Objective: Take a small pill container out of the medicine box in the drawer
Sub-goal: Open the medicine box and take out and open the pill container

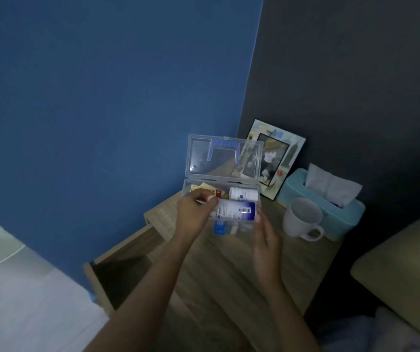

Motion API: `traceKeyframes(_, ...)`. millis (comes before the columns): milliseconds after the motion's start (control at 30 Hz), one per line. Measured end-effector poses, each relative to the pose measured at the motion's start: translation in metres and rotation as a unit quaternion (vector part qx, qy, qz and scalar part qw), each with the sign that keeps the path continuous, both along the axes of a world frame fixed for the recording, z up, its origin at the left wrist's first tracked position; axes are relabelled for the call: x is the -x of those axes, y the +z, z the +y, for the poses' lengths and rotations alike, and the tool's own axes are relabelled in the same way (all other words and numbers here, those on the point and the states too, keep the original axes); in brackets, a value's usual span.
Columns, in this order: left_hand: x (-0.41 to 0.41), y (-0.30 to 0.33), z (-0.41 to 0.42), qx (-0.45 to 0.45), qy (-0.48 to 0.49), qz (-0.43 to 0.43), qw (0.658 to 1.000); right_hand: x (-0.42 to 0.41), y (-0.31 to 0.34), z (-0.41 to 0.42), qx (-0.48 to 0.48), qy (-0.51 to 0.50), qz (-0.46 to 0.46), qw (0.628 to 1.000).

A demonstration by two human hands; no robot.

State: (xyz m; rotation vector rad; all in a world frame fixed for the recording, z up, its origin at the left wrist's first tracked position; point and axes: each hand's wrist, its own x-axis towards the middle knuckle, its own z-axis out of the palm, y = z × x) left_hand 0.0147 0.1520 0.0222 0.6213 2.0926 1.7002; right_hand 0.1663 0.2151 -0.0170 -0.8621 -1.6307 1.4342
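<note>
A clear plastic medicine box (231, 227) with a blue latch sits on the wooden nightstand, its lid (219, 158) standing open. Inside lie a white pill bottle (244, 194) and some yellow and red packets (205, 188). My left hand (196, 212) grips the left end of a white pill container with a blue label (236, 210), held sideways just above the box's front. My right hand (266, 235) touches the container's right end and the box's right front corner with its fingertips.
The drawer (120, 270) below the nightstand top stands pulled out at left. A white mug (303, 221), a teal tissue box (323, 199) and a picture frame (277, 158) stand right of the medicine box. A bed edge (402, 262) lies at right.
</note>
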Motion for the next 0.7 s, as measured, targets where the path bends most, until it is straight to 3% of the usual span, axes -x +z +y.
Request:
traceKeyframes(133,-0.050,0.002,-0.027,-0.042,-0.052,-0.126,0.990,0.000,-0.006,-0.032,0.125,0.043,0.057,0.990)
traceKeyframes(333,-0.094,0.000,-0.061,-0.053,-0.062,-0.161,0.984,-0.027,0.001,-0.068,0.203,0.071,0.134,0.967)
traceKeyframes(567,-0.123,-0.001,-0.078,-0.038,-0.131,-0.100,0.986,-0.053,0.010,-0.077,0.193,0.063,0.119,0.972)
traceKeyframes(700,-0.137,-0.003,-0.078,0.000,-0.124,0.050,0.991,-0.056,0.009,-0.082,0.162,0.021,0.101,0.981)
